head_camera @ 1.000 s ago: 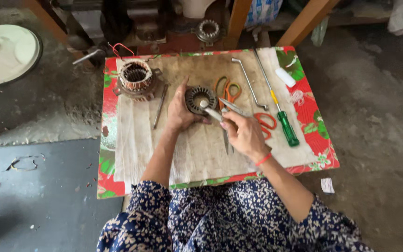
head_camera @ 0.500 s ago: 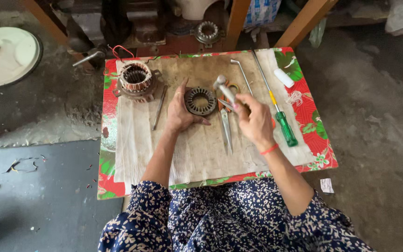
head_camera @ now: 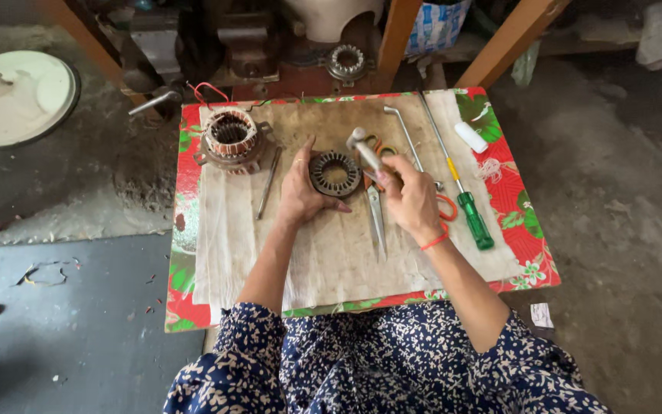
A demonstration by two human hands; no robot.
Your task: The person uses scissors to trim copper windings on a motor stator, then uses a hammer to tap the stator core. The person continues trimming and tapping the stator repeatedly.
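Disc (head_camera: 17, 96): white, far left on the floor, cut off by the frame edge.
Board (head_camera: 331, 253): low work surface with a red flowered cover showing at its rims; bare room in the near half, between the forearms and the near edge.
Wound stator (head_camera: 231, 136): near the far-left corner of the board, red wire (head_camera: 204, 90) running past the far edge.
Rod (head_camera: 268, 182): thin, lying just left of the left hand.
Left hand (head_camera: 300, 192): palm down, fingers curled against the left rim of the core, steadying it.
Core (head_camera: 335, 174): dark slotted ring, flat on the board at centre, between the 2 hands.
Hammer (head_camera: 363, 146): small, head raised above the core's right side; grip end hidden in the fist.
Right hand (head_camera: 411, 198): clenched round the hammer handle, red band at the wrist.
Scissors (head_camera: 377, 218): blades point toward the near edge; orange loops partly hidden by the right hand.
Bent bar (head_camera: 401, 130): metal, lower end hidden by the right hand.
Screwdriver (head_camera: 473, 218): green handle, long shaft reaching the far edge.
White cylinder (head_camera: 470, 136): near the far-right corner; kind unclear.
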